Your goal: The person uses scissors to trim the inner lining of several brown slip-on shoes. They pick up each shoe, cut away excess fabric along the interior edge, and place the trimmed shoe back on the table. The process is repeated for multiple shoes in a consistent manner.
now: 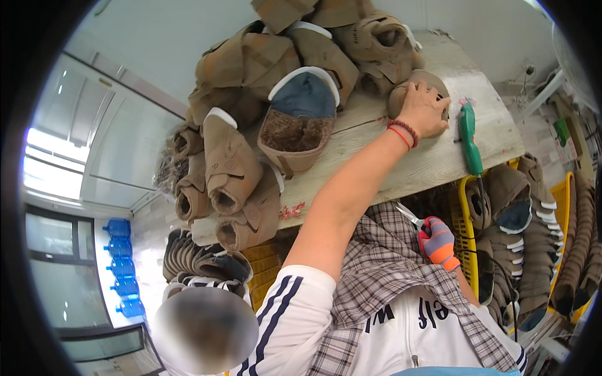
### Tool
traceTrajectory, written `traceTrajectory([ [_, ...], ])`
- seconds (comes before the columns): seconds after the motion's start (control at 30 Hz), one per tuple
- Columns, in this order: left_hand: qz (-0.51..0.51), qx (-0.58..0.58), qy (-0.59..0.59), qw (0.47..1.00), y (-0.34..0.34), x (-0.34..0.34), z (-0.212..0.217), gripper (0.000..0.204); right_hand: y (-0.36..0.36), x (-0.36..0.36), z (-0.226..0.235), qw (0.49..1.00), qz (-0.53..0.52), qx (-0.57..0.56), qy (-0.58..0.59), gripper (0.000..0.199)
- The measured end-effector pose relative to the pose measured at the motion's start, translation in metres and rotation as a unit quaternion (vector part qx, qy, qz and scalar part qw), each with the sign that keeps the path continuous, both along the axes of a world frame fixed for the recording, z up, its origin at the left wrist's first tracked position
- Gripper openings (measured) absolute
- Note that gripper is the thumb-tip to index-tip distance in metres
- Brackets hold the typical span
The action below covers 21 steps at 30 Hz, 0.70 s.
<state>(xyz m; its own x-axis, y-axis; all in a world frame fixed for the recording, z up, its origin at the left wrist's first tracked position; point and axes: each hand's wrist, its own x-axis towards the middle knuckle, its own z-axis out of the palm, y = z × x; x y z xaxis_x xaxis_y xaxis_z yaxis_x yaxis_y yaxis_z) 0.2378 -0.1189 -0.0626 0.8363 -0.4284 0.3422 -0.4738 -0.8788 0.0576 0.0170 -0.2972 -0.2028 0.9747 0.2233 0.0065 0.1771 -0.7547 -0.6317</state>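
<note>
Pale wooden table [495, 135], heaped pile of brown fabric shoes [251, 62] along its far and left parts. Checked cloth [376, 250] drapes the person's front, below the table edge. Single brown shoe [428, 77] sits toward the table's right end, under the bare left hand [423, 111], fingers spread apart across its top. Green handheld tool [468, 135] just right of it. Right hand [438, 243], gloved grey and orange, clamped around scissors [411, 216], blades toward the table.
</note>
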Motion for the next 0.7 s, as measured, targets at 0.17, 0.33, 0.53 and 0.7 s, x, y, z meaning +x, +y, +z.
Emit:
traceTrajectory([
  [0.17,0.034,-0.214,-0.188,0.958,0.063,-0.075,0.001,0.056,-0.003,-0.005,-0.001,1.000,-0.019,-0.001,-0.023,0.029],
  [0.33,0.284,-0.045,-0.130,0.949,0.162,-0.193,-0.024,0.050,-0.003,-0.007,-0.006,1.000,-0.021,-0.001,-0.016,0.030],
  [0.53,0.267,-0.147,-0.107,0.946,0.207,-0.207,-0.043,0.042,0.029,-0.008,0.024,0.991,-0.012,0.114,0.074,0.035],
  [0.7,0.200,-0.523,-0.048,0.827,0.217,-0.220,-0.034,0.022,0.041,-0.007,0.039,0.851,0.056,0.413,0.319,0.025],
])
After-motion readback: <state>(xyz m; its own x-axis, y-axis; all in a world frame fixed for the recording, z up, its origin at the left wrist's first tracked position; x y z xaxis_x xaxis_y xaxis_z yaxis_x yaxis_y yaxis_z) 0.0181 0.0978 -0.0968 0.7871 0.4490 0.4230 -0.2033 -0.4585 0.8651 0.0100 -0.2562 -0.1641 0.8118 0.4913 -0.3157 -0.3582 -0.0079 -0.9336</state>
